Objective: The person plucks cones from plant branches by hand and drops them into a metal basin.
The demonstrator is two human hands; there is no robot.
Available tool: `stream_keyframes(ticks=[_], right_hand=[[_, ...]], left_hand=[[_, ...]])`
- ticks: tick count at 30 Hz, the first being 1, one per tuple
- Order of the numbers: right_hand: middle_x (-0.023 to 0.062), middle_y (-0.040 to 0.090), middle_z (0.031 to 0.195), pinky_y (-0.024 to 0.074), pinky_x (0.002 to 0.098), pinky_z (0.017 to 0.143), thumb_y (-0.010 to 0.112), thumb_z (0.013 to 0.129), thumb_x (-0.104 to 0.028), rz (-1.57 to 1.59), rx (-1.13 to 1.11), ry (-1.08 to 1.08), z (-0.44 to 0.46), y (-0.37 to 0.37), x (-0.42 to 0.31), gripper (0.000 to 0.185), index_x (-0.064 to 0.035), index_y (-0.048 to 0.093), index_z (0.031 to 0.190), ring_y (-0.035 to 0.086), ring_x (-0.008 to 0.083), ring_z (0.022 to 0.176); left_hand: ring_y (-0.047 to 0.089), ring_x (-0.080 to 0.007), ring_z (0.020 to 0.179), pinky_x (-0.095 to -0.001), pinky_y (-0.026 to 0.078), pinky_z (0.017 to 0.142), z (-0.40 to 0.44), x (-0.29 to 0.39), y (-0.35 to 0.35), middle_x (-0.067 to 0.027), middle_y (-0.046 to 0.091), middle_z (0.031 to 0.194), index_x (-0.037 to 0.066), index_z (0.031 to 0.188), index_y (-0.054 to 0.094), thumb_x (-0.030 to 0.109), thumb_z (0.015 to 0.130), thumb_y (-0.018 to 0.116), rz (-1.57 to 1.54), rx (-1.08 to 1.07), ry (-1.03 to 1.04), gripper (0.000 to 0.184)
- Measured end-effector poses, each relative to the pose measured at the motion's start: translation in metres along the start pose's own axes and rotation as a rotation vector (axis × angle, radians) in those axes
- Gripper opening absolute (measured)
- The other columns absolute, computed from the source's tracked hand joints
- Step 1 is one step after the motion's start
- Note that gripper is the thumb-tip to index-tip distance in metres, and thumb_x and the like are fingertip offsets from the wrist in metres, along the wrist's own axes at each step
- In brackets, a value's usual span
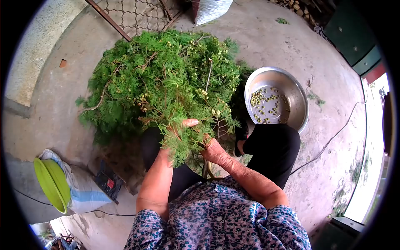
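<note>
A large heap of green branches (154,79) with small pale round cones lies in front of my knees. Between my legs, a leafy sprig covers much of my left hand (174,131); its thumb or a finger stretches out to the right, and how its other fingers sit is hidden. Closed round a stem of the same greenery is my right hand (212,150), just right of the left one. Beside my right knee stands a metal basin (298,89) with many small green-yellow cones (266,100) scattered over its bottom.
At the left, a lime-green tub (52,183) leans against a white and blue sack (85,193). A white sack (211,9) and a metal grate (131,14) are at the top. A thin cable (333,139) crosses the concrete floor at the right.
</note>
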State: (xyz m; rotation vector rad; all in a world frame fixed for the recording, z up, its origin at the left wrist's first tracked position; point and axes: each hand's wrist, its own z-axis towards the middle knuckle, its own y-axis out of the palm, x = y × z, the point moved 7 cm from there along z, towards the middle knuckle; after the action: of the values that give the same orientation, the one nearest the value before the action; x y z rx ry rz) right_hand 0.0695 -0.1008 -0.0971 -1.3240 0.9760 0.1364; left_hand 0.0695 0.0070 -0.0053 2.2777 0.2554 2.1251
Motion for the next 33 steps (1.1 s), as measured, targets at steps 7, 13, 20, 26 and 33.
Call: stream_keyframes(ticks=[7,13,20,26,33], right_hand=[[0.0147,0.062,0.099,0.0471,0.0318,0.081,0.068,0.07,-0.005,0.54,-0.055,-0.053,-0.019,-0.082,0.008,0.063,-0.004,0.041,0.127,0.059,0.0211,0.085],[0.0108,0.058,0.101,0.0472,0.0263,0.06,0.051,0.088,-0.017,0.775,0.308,0.357,-0.024,-0.123,0.041,0.038,-0.0021,0.046,0.123,0.056,0.0125,0.07],[0.0094,0.064,0.079,0.0474,0.0244,0.062,0.061,0.08,-0.01,0.611,0.437,0.292,-0.015,-0.119,0.036,0.023,-0.0006,0.061,0.101,0.058,0.0111,0.066],[0.0096,0.061,0.069,0.0464,0.0293,0.06,0.06,0.08,-0.011,0.356,0.76,0.197,-0.017,-0.12,0.032,0.014,-0.0001,0.061,0.089,0.059,0.0181,0.063],[0.004,0.054,0.065,0.0428,0.028,0.043,0.052,0.085,-0.011,1.009,0.765,0.699,-0.055,-0.108,0.13,0.014,0.0003,0.057,0.091,0.053,0.0141,0.052]], left_hand=[[0.057,-0.0226,0.099,-0.038,0.044,0.088,0.008,-0.038,-0.01,-0.0145,0.06,0.103,-0.004,0.1,0.059,0.032,0.086,0.049,-0.204,-0.084,0.032,0.04],[0.054,-0.0164,0.086,-0.0283,0.044,0.074,-0.007,-0.005,0.015,-0.0049,0.058,0.091,0.004,0.099,0.057,0.01,0.066,0.069,-0.326,0.253,-0.327,0.036],[0.052,-0.0238,0.101,-0.0343,0.04,0.09,0.006,-0.071,-0.014,-0.0165,0.055,0.111,-0.006,0.11,0.05,0.033,0.088,0.044,-0.179,-0.215,-0.086,0.045],[0.06,-0.0185,0.082,-0.0333,0.049,0.073,0.014,-0.059,-0.004,-0.0113,0.062,0.086,-0.001,0.087,0.063,0.011,0.068,0.067,0.032,0.069,-0.321,0.023],[0.059,-0.0273,0.089,-0.0374,0.045,0.082,-0.016,-0.044,-0.027,-0.0155,0.061,0.096,-0.002,0.09,0.063,0.031,0.078,0.057,0.027,0.012,-0.082,0.036]])
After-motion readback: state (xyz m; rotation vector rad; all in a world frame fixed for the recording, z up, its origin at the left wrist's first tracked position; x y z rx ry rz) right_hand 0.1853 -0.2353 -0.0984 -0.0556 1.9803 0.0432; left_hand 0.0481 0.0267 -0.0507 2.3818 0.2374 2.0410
